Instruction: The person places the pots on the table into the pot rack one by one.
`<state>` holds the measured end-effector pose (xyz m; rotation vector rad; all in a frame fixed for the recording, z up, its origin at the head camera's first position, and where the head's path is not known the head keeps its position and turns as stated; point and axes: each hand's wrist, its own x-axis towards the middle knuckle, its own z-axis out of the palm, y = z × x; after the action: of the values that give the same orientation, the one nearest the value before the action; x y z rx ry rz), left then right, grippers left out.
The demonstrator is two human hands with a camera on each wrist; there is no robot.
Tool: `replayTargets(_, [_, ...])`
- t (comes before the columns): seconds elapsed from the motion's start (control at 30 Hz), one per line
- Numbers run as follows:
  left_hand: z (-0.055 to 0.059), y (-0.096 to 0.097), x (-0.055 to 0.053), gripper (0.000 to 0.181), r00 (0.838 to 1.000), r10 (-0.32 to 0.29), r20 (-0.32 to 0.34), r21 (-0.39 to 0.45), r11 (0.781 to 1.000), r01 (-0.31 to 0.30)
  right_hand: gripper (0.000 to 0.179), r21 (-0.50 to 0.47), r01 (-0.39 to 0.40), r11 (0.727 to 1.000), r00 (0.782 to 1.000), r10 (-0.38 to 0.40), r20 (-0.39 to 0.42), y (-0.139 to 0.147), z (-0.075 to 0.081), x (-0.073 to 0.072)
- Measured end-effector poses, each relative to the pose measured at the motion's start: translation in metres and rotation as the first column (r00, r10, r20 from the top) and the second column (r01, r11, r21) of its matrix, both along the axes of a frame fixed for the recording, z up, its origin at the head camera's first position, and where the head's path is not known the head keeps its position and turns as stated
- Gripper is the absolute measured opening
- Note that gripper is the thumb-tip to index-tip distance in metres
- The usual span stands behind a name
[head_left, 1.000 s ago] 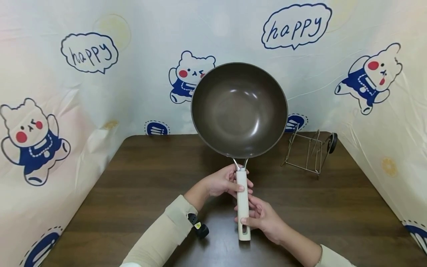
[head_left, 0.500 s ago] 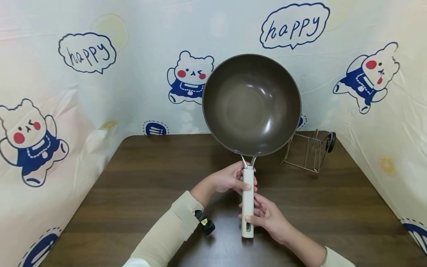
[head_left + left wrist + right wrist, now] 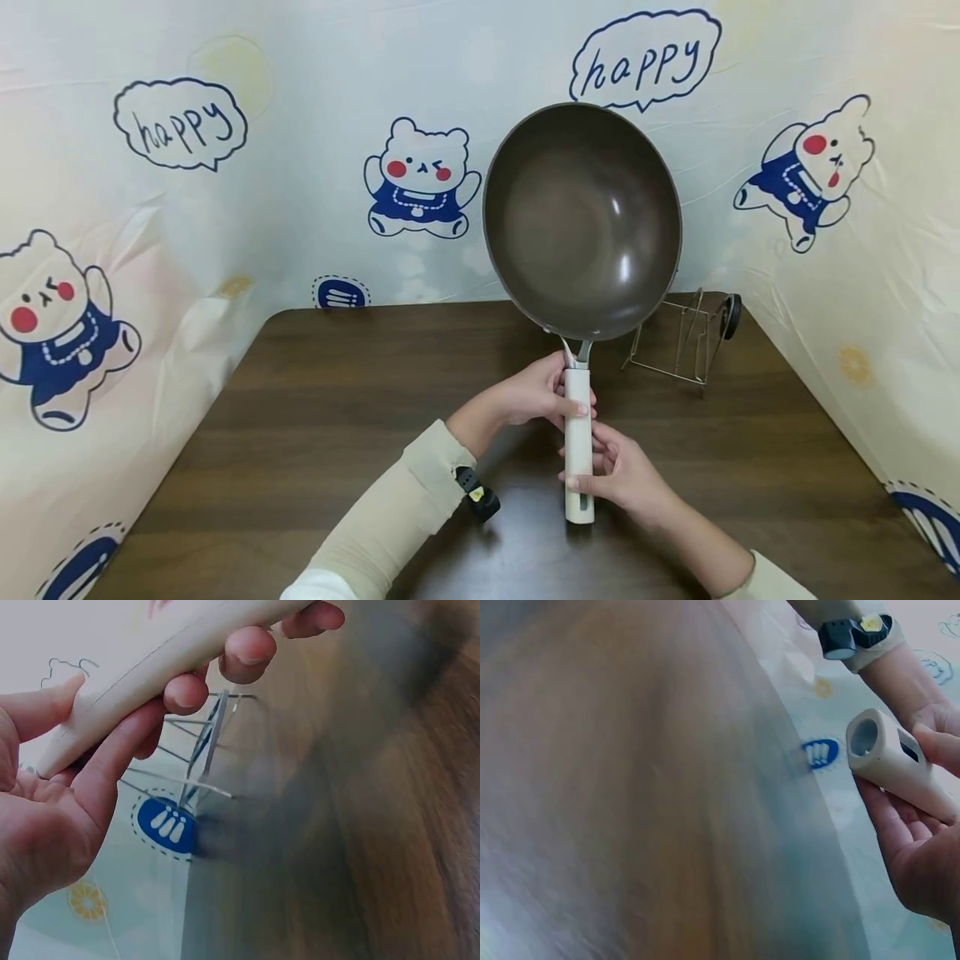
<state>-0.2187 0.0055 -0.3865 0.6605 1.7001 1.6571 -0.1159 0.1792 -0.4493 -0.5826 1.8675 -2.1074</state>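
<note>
A deep brown frying pan [image 3: 583, 221] is held up above the table, its inside facing me and its cream handle [image 3: 578, 442] pointing down. My left hand [image 3: 536, 392] grips the upper handle near the metal fork, thumb across the front. Lower down, my right hand [image 3: 626, 475] holds the handle close to its end, thumb on the front and fingers behind. In the left wrist view the handle [image 3: 172, 667] lies between thumb and fingers. The right wrist view shows the handle's hollow end [image 3: 889, 754] in my right hand [image 3: 922, 862].
A wire rack [image 3: 678, 342] with a black round part stands at the back right of the brown wooden table [image 3: 360, 400], partly behind the pan. A printed cloth [image 3: 300, 192] with bears hangs around the table. A black wrist camera [image 3: 477, 493] sits on the left sleeve.
The pan has moved right and upward in the head view, with both hands staying on its handle. The background has shifted slightly left.
</note>
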Motion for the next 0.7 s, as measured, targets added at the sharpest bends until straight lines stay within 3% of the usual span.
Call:
replayTargets(0.13, [0.001, 0.007, 0.001, 0.048, 0.999, 0.027, -0.04, -0.021, 0.999, -0.028, 0.072, 0.151, 0.077, 0.986, 0.997, -0.075, -0.014, 0.004, 0.005, -0.002])
replayTargets(0.23, [0.001, 0.012, 0.003, 0.047, 0.995, 0.033, -0.099, -0.05, 0.998, -0.038, 0.072, 0.185, 0.087, 0.979, 0.996, -0.089, 0.004, 0.007, 0.007, -0.002])
replayTargets(0.4, [0.002, 0.021, 0.003, 0.048, 0.976, 0.042, -0.215, -0.088, 0.994, -0.063, 0.07, 0.185, 0.193, 0.964, 0.98, -0.199, 0.018, 0.007, 0.007, 0.0])
replayTargets(0.53, [0.003, 0.026, 0.002, 0.049, 0.965, 0.051, -0.257, -0.11, 0.991, -0.081, 0.067, 0.186, 0.288, 0.939, 0.955, -0.296, 0.018, 0.005, 0.005, 0.002])
replayTargets(0.7, [0.003, 0.031, 0.001, 0.054, 0.956, 0.053, -0.289, -0.134, 0.986, -0.095, 0.065, 0.085, 0.258, 0.962, 0.965, -0.261, 0.019, 0.009, 0.002, 0.005])
